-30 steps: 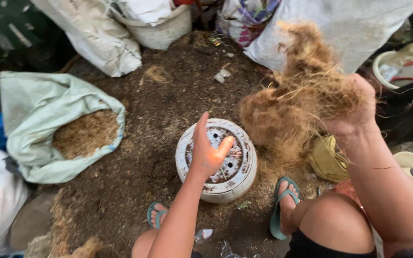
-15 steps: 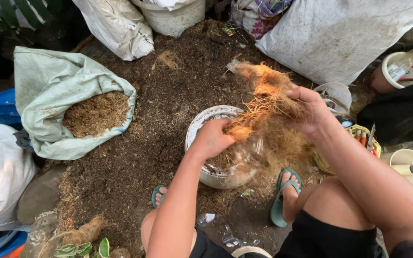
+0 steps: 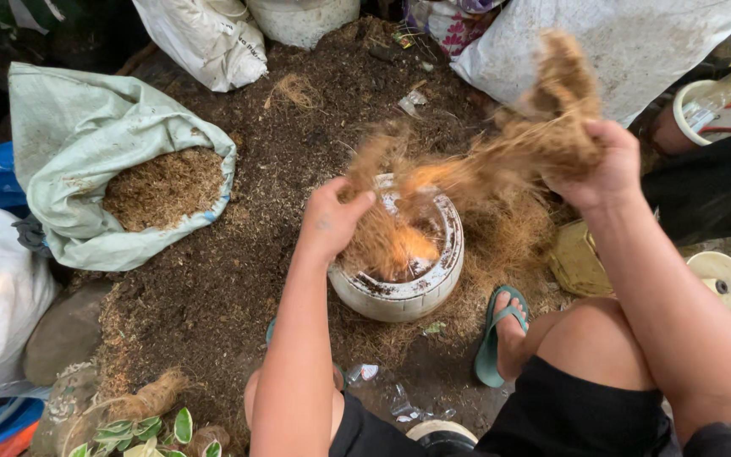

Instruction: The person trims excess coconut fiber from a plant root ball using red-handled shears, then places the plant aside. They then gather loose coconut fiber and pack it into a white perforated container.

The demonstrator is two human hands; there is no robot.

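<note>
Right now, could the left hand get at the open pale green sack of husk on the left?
Probably yes. The left hand is at the white pot, gripping fibre; only bare soil lies between it and the sack, whose mouth is open.

An open pale green sack (image 3: 69,144) lies left, white sacks (image 3: 205,38) behind, crumpled clear wrapper (image 3: 399,398) near.
</note>
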